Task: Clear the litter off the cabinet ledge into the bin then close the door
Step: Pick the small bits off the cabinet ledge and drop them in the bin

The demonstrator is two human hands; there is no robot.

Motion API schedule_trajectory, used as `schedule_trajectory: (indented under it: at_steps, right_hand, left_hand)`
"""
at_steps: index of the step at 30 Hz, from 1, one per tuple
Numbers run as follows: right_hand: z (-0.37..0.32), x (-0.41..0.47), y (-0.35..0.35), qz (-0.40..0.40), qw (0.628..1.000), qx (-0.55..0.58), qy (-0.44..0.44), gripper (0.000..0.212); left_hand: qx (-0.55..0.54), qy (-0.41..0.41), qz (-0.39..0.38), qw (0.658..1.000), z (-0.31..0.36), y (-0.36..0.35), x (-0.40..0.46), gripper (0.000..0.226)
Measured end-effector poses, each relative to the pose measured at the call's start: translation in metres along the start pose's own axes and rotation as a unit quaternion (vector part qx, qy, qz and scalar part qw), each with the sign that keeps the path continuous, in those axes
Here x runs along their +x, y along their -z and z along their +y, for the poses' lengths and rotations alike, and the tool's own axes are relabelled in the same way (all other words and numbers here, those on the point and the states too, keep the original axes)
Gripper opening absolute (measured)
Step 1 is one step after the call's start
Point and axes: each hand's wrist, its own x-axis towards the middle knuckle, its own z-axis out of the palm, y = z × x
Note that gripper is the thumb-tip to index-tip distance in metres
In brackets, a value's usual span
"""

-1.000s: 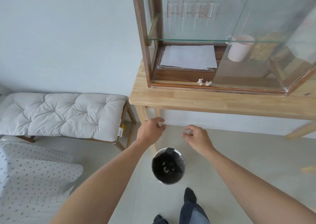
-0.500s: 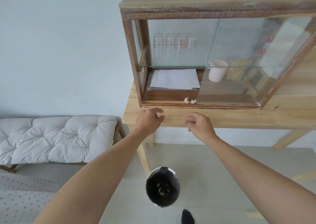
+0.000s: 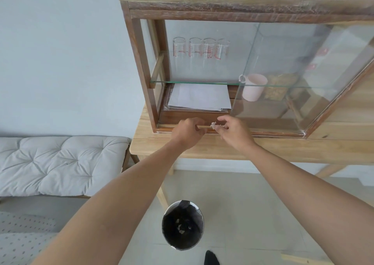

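The room is bright with soft, even daylight. Pale glare sits on the glass door (image 3: 303,72) toward two o'clock. Edges bend outward; hands look slightly blurry.

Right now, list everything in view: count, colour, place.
cabinet: one, brown wood and glass, on the table
door: one, glass, slid right
beakers: four, clear with red marks, on the glass shelf
paper: a white stack, under the shelf
mug: one, pink, behind the door
litter: one white scrap showing, at the ledge by the right fingers
table: one, light wood, by the wall
bin: one, black liner, scraps inside, on the floor
bench: one, grey cushion, left
left hand: at the ledge
right hand: at the ledge
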Motion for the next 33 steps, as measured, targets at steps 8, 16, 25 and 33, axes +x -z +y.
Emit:
schedule_trajectory:
  at_steps: [8,16,25,33]
  right_hand:
    - [0.005,0.003,0.001,-0.016,0.955,-0.293,0.035,0.034]
    - [0.013,-0.003,-0.004,0.035,0.962,-0.267,0.042,0.026]
    - [-0.002,-0.036,-0.017,0.028,0.987,-0.159,0.007,0.025]
    - [-0.006,-0.091,-0.047,-0.008,0.992,-0.126,-0.003,0.027]
  left_hand:
    - [0.058,0.0,-0.04,0.998,0.022,-0.018,0.023,0.038]
    - [0.052,0.017,-0.032,0.998,0.018,-0.017,0.023,0.021]
    - [0.042,0.028,-0.02,0.999,-0.002,0.006,-0.017,0.024]
    - [0.027,0.052,-0.023,0.998,-0.039,0.022,-0.081,0.025]
